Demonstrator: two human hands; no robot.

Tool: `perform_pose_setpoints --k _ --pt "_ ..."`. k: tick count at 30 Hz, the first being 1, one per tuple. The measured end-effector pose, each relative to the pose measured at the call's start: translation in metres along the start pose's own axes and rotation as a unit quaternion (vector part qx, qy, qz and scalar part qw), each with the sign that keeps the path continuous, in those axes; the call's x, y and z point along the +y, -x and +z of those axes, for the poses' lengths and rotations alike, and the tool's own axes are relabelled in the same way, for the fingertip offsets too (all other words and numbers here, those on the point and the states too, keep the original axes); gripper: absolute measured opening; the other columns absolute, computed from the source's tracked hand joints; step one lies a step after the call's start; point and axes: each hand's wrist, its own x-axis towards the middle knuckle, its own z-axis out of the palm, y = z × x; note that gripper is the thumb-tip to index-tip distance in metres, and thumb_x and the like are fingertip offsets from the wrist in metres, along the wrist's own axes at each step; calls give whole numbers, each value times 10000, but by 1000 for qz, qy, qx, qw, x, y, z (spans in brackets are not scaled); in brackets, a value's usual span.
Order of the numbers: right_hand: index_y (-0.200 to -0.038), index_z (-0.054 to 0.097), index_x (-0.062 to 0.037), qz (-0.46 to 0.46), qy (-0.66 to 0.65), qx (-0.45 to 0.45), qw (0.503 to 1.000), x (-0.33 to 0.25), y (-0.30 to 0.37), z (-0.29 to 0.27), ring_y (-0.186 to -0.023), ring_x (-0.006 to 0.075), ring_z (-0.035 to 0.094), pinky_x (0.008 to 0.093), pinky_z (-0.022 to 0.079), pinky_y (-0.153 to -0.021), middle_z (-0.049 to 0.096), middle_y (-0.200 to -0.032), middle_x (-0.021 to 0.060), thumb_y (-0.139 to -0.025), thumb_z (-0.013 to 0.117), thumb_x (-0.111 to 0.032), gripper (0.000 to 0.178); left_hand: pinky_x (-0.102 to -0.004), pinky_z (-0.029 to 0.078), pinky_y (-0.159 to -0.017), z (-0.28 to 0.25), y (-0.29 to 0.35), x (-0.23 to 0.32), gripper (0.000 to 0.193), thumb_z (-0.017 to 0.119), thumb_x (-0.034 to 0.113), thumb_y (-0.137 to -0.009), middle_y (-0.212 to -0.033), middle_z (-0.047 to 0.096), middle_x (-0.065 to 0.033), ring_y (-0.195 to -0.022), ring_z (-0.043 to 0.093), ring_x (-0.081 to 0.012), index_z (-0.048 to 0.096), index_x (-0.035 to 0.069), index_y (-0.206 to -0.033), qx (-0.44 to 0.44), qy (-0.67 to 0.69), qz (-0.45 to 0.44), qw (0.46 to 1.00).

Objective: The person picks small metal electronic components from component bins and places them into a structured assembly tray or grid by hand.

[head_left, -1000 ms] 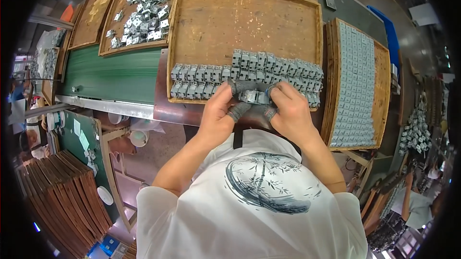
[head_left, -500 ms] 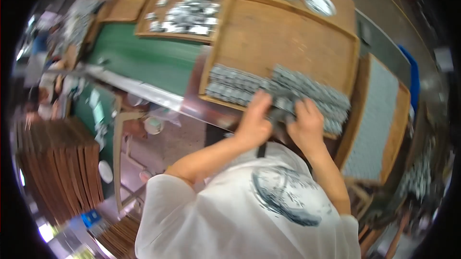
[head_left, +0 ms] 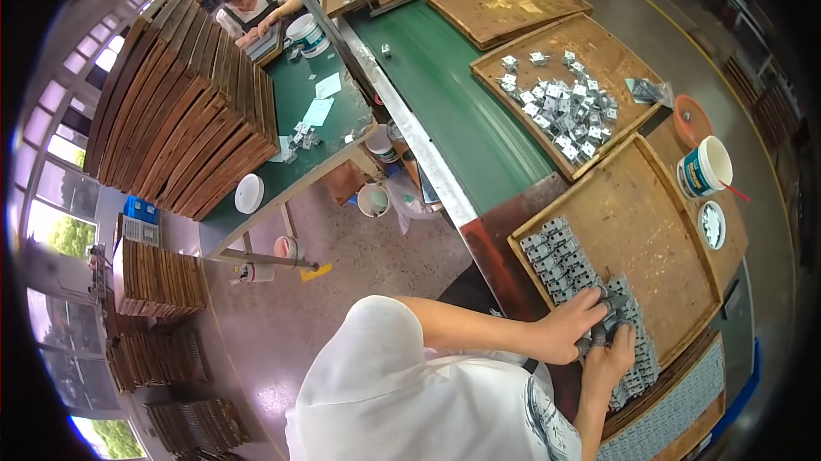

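Note:
Rows of small grey metal parts (head_left: 560, 260) stand packed along the near side of a shallow wooden tray (head_left: 637, 217). Over these rows my left hand (head_left: 564, 328) bends its fingers down, closed on small grey metal parts. Close beside it, my right hand (head_left: 609, 364) is also closed at the same spot, its fingers among the parts. Dark coverings seem to be on some fingertips. Exactly which pieces each hand grips is partly hidden by the fingers.
Beyond lies another tray of loose metal parts (head_left: 573, 110), beside a green conveyor belt (head_left: 462, 93). A white bucket (head_left: 703, 168) and round lid (head_left: 711, 224) stand right. A filled tray (head_left: 676, 418) is nearby. Stacked wooden boards (head_left: 184, 110) and another person (head_left: 256, 3) are far left.
The view has swung left, so the trays and my hands now appear farther right, and the stacked boards and another person show clearly. Both hands remain together at the rows of parts.

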Motion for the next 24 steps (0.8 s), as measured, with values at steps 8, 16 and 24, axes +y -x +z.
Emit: perform_pose_setpoints --k 8,16,24 --pt "-934 536 49 72 -33 -93 993 -7 -9 4 -752 369 562 424 453 -695 569 -879 182 -850 637 -103 201 -450 472 -717 -23 -18 -30 480 723 39 -550 -1004 455 -173 -932 498 -386 477 6 -960 11 -79 73 994" --pt "-969 596 7 174 -352 -176 902 8 -5 2 -853 117 535 275 443 -753 601 -962 25 -878 625 -207 234 -424 476 -644 -32 -13 -21 463 749 171 -546 -867 493 -157 -801 528 -374 482 15 -891 -29 3 124 992" --pt "-925 640 -12 170 -165 -104 966 7 -9 -12 -756 114 529 281 439 -686 607 -776 42 -866 631 -293 287 -447 471 -802 -22 -34 -40 520 739 202 -617 -1009 532 -172 -962 540 -377 588 40 -1088 -50 15 110 993"
